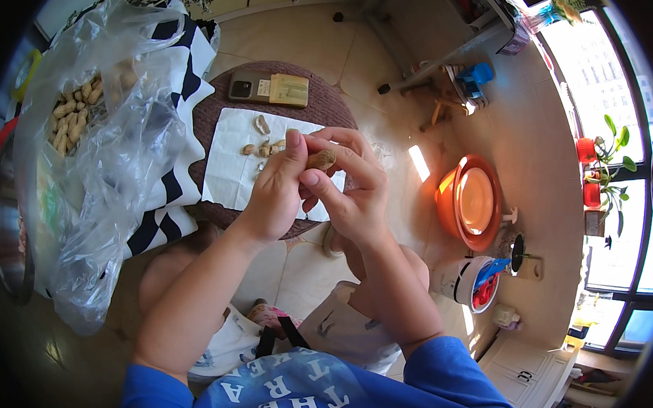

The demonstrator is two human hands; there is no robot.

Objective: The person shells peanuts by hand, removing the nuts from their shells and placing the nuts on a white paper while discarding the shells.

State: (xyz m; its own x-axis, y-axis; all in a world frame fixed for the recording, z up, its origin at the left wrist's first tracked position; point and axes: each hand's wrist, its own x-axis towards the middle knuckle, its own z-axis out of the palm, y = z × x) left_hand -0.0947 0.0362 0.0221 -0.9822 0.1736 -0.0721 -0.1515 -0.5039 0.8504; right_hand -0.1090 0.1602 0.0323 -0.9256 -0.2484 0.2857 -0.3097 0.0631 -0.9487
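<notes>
An unshelled peanut (322, 160) is pinched between the thumb and fingers of my right hand (357, 191), above a round stool. My left hand (273, 198) is closed at the peanut's left end, its thumb pointing up; its other fingers are partly hidden. Under my hands a white paper sheet (224, 161) lies on the stool's brown cover (329, 111). Peanut shell pieces (262, 124) and several small peanut bits (266, 148) rest on that sheet.
At the left, a clear plastic bag (112, 208) holds many peanuts (71, 118), beside a black-and-white cloth (187, 78). A phone (269, 87) lies at the stool's far edge. Orange basins (448, 205) and a white bucket (457, 282) stand on the right.
</notes>
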